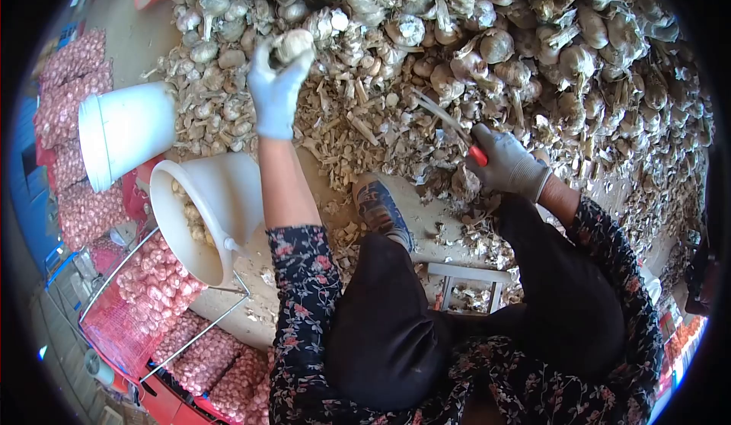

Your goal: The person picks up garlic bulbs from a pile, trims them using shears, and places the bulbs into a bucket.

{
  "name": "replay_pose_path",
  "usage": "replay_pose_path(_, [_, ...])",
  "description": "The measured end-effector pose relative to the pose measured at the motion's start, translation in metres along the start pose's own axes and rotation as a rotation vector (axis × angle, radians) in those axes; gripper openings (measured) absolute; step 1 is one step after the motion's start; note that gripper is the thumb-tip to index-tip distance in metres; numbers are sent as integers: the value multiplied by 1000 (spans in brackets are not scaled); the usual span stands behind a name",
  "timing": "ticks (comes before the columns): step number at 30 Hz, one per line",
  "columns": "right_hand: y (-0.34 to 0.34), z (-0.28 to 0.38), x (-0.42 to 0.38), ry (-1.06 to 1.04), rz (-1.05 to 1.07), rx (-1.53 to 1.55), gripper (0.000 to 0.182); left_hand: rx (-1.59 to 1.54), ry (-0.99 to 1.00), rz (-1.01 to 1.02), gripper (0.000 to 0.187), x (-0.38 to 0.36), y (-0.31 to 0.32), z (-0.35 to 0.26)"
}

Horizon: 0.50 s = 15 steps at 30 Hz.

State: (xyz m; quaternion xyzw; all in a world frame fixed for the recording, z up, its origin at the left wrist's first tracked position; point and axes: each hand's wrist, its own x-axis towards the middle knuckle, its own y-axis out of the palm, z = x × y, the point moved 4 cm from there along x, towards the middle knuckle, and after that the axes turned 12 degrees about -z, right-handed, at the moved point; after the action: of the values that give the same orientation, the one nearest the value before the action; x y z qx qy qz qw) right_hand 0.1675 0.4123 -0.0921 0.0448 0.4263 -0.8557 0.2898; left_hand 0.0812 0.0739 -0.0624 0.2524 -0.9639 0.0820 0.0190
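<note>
My left hand (pixel 274 90), in a white glove, reaches out over the near edge of the garlic pile (pixel 487 44). Thumb and fingers are closed around a pale garlic bulb (pixel 293 45). On the right, my right hand (pixel 502 162), in a greyish glove, grips red-handled shears (pixel 443 114). Their blades point up and left over the loose trimmings and stand apart from the bulb. Cut stems and dry skins (pixel 365 124) lie between the two hands.
A white bucket (pixel 247 189) with some bulbs inside leans at the left, beside another tipped white bucket (pixel 141 124). Red mesh sacks of garlic (pixel 76 151) line the far left. A metal frame (pixel 198 326) stands below the bucket. A low stool (pixel 468 273) shows between my legs.
</note>
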Motion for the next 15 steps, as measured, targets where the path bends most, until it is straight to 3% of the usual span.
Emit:
replay_pose_path(5, [-3,13,7,-105,-159,39,32,63,-44,94,46,-66,6,-8])
replay_pose_path(7, [-18,36,12,-175,-214,-144,35,291,154,68,49,-76,9,-11])
replay_pose_path(8, [-20,43,15,-174,-248,-220,36,288,144,75,49,-80,8,-10])
replay_pose_path(10, [-20,51,21,-212,-276,-264,36,619,531,110,54,-87,13,-32])
replay_pose_path(15, [-13,61,35,-374,-376,-380,39,619,459,200,54,-94,17,-30])
